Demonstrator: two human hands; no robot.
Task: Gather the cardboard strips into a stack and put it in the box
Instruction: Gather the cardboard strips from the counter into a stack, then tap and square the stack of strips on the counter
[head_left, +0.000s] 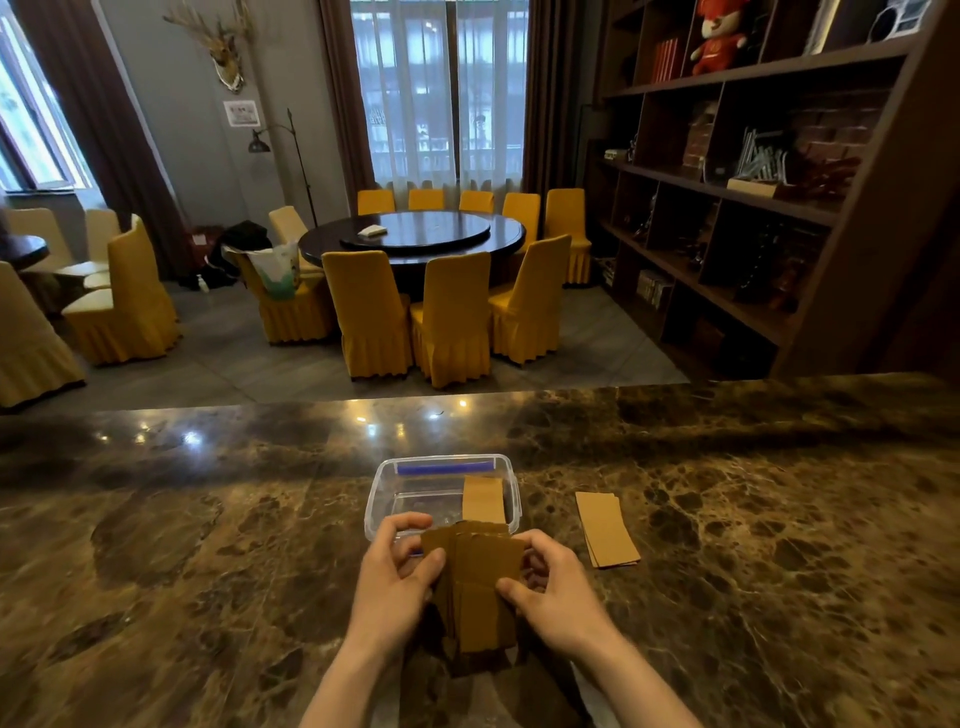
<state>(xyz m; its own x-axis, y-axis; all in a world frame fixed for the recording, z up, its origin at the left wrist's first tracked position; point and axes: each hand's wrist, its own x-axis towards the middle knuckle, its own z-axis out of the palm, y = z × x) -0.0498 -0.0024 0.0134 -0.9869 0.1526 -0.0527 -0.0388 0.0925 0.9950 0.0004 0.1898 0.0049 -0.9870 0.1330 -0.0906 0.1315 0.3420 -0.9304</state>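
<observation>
On the marble desk (208, 519) sits the clear box (375, 493), one strip inside. Just before it, left hand (392, 582) and right hand (558, 587) pinch the cardboard stack (480, 587), fingers closed on its long edges. Light, stiff, prone to fanning; squeeze both sides. Spare strips (607, 530) lie right.

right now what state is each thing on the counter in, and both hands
clear plastic box: open, no lid on, upright on the counter
cardboard strips in the box: a few, leaning at the right side
held stack of strips: fanned, uneven, not yet squared, in front of the box
loose strips: small pile flat on the counter, right of the box, untouched
left hand: fingers closed on the held stack
right hand: fingers closed on the held stack
</observation>
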